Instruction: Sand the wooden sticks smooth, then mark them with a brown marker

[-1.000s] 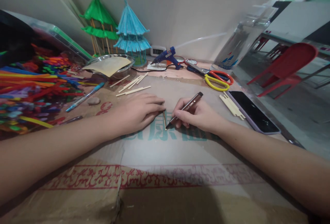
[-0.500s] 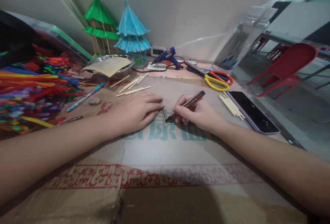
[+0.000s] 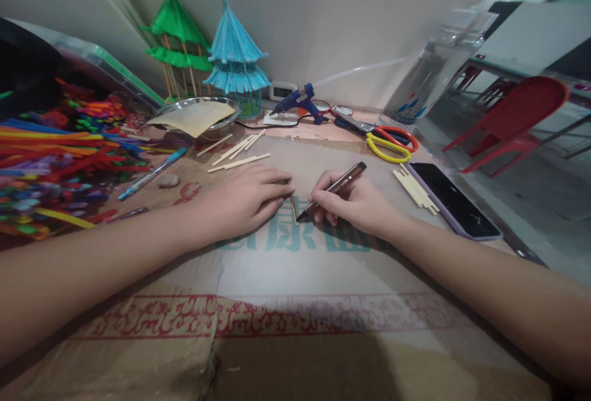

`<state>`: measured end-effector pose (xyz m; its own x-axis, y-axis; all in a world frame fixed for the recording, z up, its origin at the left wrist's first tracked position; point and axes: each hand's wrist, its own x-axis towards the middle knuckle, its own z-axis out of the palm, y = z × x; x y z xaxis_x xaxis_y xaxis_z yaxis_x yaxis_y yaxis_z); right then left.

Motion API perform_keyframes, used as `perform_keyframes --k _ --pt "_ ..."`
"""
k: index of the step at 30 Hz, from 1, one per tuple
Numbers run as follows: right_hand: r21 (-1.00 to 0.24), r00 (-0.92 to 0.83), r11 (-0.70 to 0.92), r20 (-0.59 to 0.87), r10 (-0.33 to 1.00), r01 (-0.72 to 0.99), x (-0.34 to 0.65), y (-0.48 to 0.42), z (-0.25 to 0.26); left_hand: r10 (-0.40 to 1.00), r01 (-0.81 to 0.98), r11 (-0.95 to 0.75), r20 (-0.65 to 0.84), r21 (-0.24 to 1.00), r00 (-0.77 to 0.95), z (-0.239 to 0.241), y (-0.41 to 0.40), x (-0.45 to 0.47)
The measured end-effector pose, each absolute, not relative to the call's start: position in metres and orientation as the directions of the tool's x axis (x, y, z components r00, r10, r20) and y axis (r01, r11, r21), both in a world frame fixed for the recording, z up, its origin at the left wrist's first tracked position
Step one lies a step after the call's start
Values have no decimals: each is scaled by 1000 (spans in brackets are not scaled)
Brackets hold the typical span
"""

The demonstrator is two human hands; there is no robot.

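A thin wooden stick lies on the printed board, coloured brown along much of its length. The fingers of my left hand are together and hold down its far end, which they partly hide. My right hand is closed around a dark brown marker pen in a writing grip. The marker's black tip touches, or nearly touches, the stick's near end. Several pale sticks lie beyond my left hand, and another bundle of pale sticks lies to the right of my right hand.
Pipe cleaners heap at the left, by a blue pen and a metal bowl. Behind stand green and blue pagoda models, a glue gun and scissors. A phone lies right.
The marker has turned slightly in my right hand, so its lettering shows differently. My left hand and the stick stay in place.
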<state>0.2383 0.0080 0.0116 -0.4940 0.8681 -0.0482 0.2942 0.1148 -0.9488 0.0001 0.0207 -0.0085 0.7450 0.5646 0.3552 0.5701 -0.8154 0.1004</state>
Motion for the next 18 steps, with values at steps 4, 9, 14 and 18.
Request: perform_keyframes --k 4,9,14,18 --pt "-950 -522 126 -43 852 285 240 9 11 556 566 -820 357 86 751 -9 21 0" --pt "-949 -544 141 -38 838 283 241 9 10 552 567 -820 359 73 752 -8 21 0" --pt "-952 -516 134 -28 856 274 240 9 9 543 566 -823 371 53 753 -8 21 0" --pt "-950 -545 144 -32 838 277 240 10 9 533 560 -827 379 45 757 -8 22 0"
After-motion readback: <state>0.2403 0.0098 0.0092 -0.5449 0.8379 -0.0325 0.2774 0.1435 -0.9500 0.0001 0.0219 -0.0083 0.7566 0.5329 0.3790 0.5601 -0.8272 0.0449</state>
